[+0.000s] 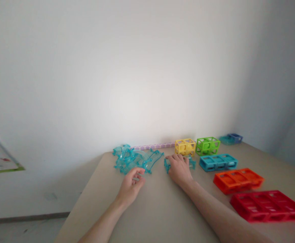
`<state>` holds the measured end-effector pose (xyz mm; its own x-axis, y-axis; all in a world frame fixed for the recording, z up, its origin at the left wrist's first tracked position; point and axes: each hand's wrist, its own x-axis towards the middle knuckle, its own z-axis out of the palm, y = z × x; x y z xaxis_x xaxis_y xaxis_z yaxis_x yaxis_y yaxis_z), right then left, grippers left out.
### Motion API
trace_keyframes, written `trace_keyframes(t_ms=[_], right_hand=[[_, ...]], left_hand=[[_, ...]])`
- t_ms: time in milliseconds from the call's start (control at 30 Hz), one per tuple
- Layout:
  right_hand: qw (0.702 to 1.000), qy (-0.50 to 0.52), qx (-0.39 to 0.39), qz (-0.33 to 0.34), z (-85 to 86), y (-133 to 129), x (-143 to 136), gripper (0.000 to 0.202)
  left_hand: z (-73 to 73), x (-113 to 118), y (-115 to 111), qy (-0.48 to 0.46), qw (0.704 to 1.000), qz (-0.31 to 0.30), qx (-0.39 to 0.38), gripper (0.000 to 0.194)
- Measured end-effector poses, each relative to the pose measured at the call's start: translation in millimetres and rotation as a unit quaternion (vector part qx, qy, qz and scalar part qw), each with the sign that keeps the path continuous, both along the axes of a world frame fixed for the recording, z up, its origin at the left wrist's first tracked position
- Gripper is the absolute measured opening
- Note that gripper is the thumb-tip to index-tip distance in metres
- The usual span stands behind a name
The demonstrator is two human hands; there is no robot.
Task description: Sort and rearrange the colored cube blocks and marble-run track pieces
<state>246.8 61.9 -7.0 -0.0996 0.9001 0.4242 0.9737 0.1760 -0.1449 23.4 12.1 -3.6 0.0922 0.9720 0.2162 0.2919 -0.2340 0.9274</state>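
Partly covered, a translucent teal frame (192, 163) lies under the right hand (179, 169), fingers parted; the left hand (130, 186) curls loosely.

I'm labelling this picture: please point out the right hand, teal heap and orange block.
Right hand (179, 169): head view, back of the hand.
Teal heap (135, 160): head view, on pieces near its middle.
Orange block (239, 179): head view, middle of its top.

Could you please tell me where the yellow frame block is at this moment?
In the head view, the yellow frame block stands right of centre near the wall, just beyond the right hand and directly left of the green block.
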Motion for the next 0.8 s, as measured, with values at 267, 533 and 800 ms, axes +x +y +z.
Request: trace_keyframes(t_ms=[267,533,800], right_hand=[[0.997,0.044,0.040,0.051,20.2,-15,-11,0.059],[0.933,0.272,-0.104,0.213,-8.0,-36,-46,0.081],[0.843,0.426,-0.253,0.209,-20.2,-12,-48,0.083]], left_hand=[[-2.6,0,1,-0.012,1.000,0.002,0.002,0.027],[-12.8,-4,9,-0.009,0.999,0.044,0.026,0.028],[-16.5,-5,14,-0.042,0.996,0.075,0.010,0.030]])
